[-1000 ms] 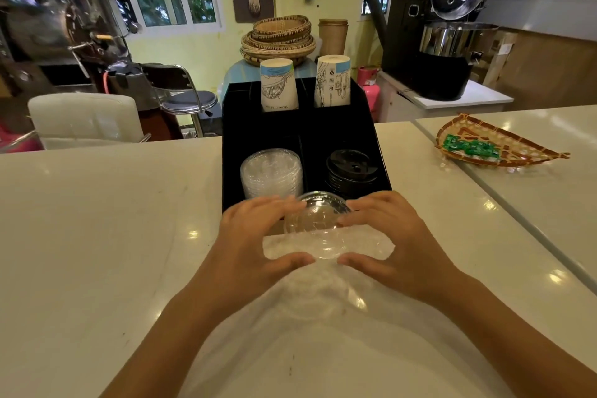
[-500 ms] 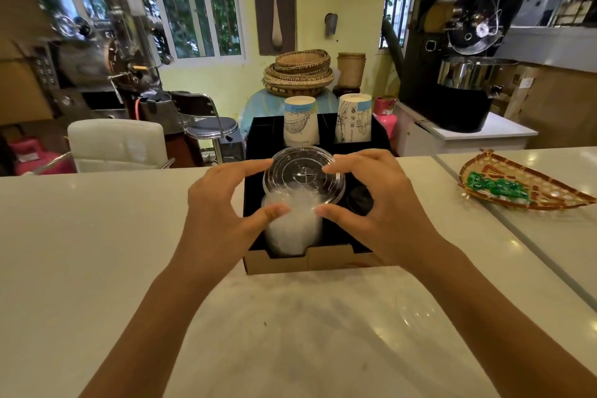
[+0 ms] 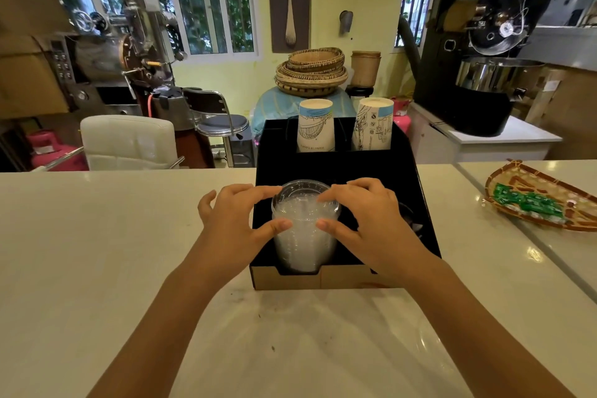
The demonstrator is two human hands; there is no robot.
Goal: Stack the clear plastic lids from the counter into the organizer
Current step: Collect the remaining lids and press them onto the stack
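Note:
A black cardboard organizer (image 3: 423, 203) stands on the pale counter straight ahead. Its front-left compartment holds a tall stack of clear plastic lids (image 3: 303, 239). My left hand (image 3: 235, 229) and my right hand (image 3: 365, 223) grip the top of that stack from either side, thumbs on the near face and fingers over the topmost lid's rim. The stack's base sits inside the compartment behind the low front wall. My right hand hides most of the front-right compartment, where a bit of black lids (image 3: 410, 220) shows.
Two stacks of paper cups (image 3: 316, 126) (image 3: 373, 124) fill the organizer's rear slots. A woven tray with green packets (image 3: 542, 200) lies on the counter at right. A thin clear plastic bag (image 3: 290, 339) lies flat on the counter in front of the organizer.
Both hands lifted the lids off the counter bag and carried them forward over the organizer, then lowered them onto the stack in the front-left compartment. The view tilted up.

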